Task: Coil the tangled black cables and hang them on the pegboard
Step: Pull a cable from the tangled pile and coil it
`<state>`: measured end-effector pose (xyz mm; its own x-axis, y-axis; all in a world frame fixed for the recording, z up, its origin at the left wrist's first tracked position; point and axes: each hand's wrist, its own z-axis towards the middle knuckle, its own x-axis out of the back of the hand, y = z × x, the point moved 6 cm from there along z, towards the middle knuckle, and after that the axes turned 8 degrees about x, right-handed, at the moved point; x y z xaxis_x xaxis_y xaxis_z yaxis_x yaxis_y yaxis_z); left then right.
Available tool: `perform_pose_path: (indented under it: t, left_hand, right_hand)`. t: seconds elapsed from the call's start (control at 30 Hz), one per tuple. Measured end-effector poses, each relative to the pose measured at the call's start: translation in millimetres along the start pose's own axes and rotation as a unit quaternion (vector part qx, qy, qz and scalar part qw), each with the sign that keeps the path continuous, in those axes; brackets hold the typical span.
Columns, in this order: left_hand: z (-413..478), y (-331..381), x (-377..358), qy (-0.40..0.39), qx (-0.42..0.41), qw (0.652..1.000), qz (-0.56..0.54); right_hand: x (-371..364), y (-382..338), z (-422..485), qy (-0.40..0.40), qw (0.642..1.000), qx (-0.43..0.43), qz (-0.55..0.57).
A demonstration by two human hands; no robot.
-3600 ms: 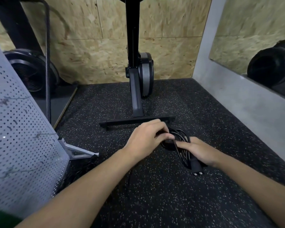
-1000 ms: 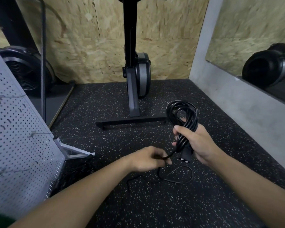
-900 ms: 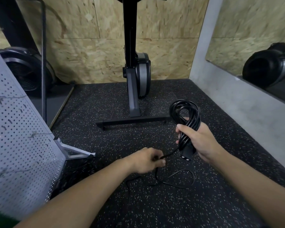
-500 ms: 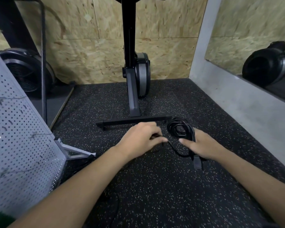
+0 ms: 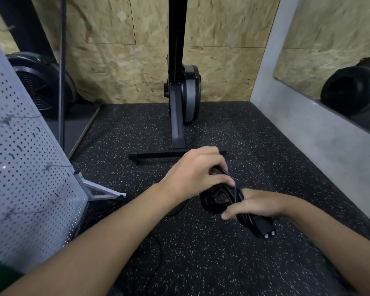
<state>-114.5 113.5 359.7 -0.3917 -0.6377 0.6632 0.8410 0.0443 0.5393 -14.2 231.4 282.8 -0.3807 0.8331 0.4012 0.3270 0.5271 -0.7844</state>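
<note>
A black cable coil hangs low over the speckled floor between my two hands. My right hand grips the coil's lower part, and a black plug sticks out below its fingers. My left hand is above the coil, fingers curled, pinching a strand of the same cable at its top. A loose tail of cable trails on the floor under my left forearm. The grey pegboard stands tilted at the left.
A black exercise machine's upright and floor bar stand just beyond my hands. The pegboard's grey metal foot juts onto the floor. A black fan wheel sits back left. A grey wall with a mirror runs along the right.
A second ago my right hand held the coil up while my left pulled the tail low. Both hands have since come together near the floor, my left laying the strand onto the coil.
</note>
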Motion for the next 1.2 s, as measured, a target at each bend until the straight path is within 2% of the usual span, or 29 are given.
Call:
perform_pose_path:
  t: [0.1,0.37,0.53,0.63,0.73,0.77,0.87,0.93,0.97,1.07,1.13,1.2]
  left_hand:
    - [2,-5,-12,-0.063,0.038,0.997,0.006]
    - [-8,-51,-8,-0.166,0.213,0.959,-0.088]
    - [-8,-57,-2,-0.201,0.254,0.927,-0.191]
    - [-13,-66,-5,-0.221,0.315,0.883,-0.269]
    - [-23,-73,-18,-0.231,0.389,0.793,-0.408]
    - [-25,-71,-23,-0.239,0.399,0.776,-0.426]
    - [-30,-63,-44,-0.236,0.426,0.742,-0.460]
    - [-29,-59,-60,-0.200,0.453,0.727,-0.475]
    - [-30,-58,-67,-0.177,0.461,0.741,-0.455]
    - [-34,-44,-82,-0.149,0.451,0.835,-0.278]
    - [-33,-28,-94,-0.181,0.413,0.875,-0.177]
    - [-32,-22,-99,-0.217,0.384,0.891,-0.109]
  right_hand:
    - [-3,4,2,-0.003,0.997,-0.012,-0.074]
    - [-10,-24,-7,0.025,0.973,0.071,-0.217]
    - [-13,-47,-22,0.026,0.971,0.152,-0.184]
    - [-5,-64,-30,0.064,0.960,0.221,-0.159]
    - [4,-73,-35,0.132,0.947,0.261,-0.130]
    - [8,-75,-36,0.153,0.943,0.265,-0.131]
    - [17,-70,-33,0.222,0.940,0.231,-0.115]
    - [33,-58,-32,0.316,0.926,0.183,-0.099]
    - [43,-50,-33,0.365,0.914,0.152,-0.096]
    - [65,-30,-35,0.449,0.885,0.084,-0.089]
    - [70,-16,-31,0.444,0.889,0.054,-0.094]
    - [70,-3,-24,0.410,0.904,0.026,-0.117]
